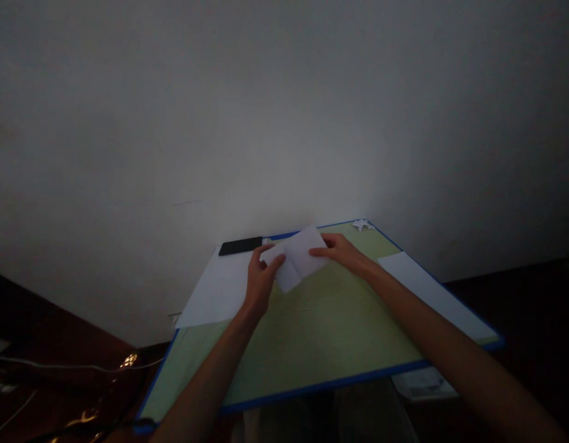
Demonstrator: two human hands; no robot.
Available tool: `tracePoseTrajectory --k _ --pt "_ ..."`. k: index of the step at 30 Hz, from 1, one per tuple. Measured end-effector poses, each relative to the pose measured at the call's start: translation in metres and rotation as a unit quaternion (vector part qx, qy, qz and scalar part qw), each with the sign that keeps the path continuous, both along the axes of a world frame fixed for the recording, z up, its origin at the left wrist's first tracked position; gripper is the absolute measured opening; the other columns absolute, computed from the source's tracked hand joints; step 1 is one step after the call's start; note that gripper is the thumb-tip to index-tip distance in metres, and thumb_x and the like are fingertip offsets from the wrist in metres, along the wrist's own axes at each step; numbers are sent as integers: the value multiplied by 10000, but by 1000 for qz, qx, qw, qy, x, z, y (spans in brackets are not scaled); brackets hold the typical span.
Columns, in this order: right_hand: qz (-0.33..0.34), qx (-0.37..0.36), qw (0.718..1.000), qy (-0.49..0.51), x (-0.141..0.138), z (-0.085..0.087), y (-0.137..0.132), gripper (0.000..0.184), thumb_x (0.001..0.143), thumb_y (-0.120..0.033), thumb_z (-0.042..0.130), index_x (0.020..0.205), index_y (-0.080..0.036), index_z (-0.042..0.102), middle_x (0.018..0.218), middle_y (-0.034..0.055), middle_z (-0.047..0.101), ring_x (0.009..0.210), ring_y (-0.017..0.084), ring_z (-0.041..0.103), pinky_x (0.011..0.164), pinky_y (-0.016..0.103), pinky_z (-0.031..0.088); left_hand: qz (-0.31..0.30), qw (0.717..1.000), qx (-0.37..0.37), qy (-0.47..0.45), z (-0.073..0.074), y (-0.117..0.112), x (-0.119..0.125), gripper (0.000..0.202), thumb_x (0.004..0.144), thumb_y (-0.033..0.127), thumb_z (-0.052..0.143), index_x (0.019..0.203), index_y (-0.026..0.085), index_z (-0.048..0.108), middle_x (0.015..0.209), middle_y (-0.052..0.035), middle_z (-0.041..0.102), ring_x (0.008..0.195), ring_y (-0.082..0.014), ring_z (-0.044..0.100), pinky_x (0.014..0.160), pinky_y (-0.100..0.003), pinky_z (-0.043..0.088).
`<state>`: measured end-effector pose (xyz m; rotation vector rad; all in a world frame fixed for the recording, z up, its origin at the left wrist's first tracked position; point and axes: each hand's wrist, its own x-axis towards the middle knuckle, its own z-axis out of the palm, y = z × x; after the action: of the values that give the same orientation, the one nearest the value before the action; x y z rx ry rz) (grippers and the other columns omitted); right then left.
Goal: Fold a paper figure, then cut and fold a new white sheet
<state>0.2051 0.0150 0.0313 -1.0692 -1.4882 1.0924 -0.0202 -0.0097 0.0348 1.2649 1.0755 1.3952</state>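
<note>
Between my two hands a piece of white paper is held up above the table, with a crease running across it. My left hand pinches its left end, thumb on the near face. At the right edge, my right hand grips the paper between thumb and fingers. The paper is tilted, its lower corner pointing down toward the tabletop.
The pale green table has a blue edge and stands against a grey wall. White sheets lie at its left and right. A black phone rests at the back left, a folded paper star at the back right.
</note>
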Motion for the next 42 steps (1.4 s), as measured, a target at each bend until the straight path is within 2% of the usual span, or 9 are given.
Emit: tracePoseTrajectory --k 3,7,13,18,21,30,35,39,42 --pt "-65 60 995 -35 0 6 -4 370 724 -457 792 977 -191 744 926 47 732 807 216 649 701 323 499 0 1000 12 26 3 0 -1 440 680 418 824 990 154 658 769 -58 727 662 -181 671 524 -222 475" --pt "-96 122 988 -17 -5 18 -15 377 705 -487 808 939 -205 715 915 40 705 826 221 637 713 332 506 -64 997 -20 36 5 -3 -1 486 624 419 870 957 147 643 811 -87 753 662 -220 692 524 -291 543" --pt "-33 87 987 131 -13 17 -16 709 725 -405 812 1354 -291 504 1098 53 682 964 220 654 832 363 537 -56 997 -43 -33 1 0 1 476 608 413 893 884 167 593 774 -63 750 593 -178 677 548 -296 566" --pt "49 21 994 98 -16 -5 -4 502 691 -332 815 1149 -230 636 1138 83 691 937 212 664 836 376 542 -51 996 -45 -62 -1 5 -1 512 632 386 882 946 190 528 794 -50 741 603 -177 686 534 -304 588" --pt "47 8 993 108 -18 -10 -1 386 695 -287 775 1060 -202 681 1076 67 716 913 202 664 824 357 529 -68 995 -40 -69 0 6 -2 460 677 355 842 948 191 509 843 -54 731 631 -181 693 526 -316 606" --pt "17 17 991 129 -18 -2 -8 259 711 -254 674 955 -219 753 993 33 738 871 192 634 763 309 486 -106 986 -85 -100 7 3 -3 262 732 183 704 980 146 626 826 -63 690 636 -176 693 564 -299 625" --pt "83 47 983 160 -16 0 -10 270 740 -237 559 865 -217 798 1039 70 739 963 212 630 809 329 502 -132 968 -140 -162 13 2 -7 190 798 111 610 960 87 706 833 -97 702 663 -144 693 563 -188 588" --pt "87 93 984 125 -15 0 -11 296 701 -247 724 992 -231 776 1016 46 741 939 202 654 874 359 516 -144 947 -203 -204 15 3 -7 214 807 32 534 950 68 688 803 -106 717 580 -118 672 506 -151 546" --pt "45 116 986 107 -20 2 -13 329 653 -284 837 967 -233 750 958 22 742 893 191 673 875 358 529 -181 938 -221 -195 15 3 -7 245 828 89 521 1025 82 666 970 -159 746 661 -184 724 544 -230 584"
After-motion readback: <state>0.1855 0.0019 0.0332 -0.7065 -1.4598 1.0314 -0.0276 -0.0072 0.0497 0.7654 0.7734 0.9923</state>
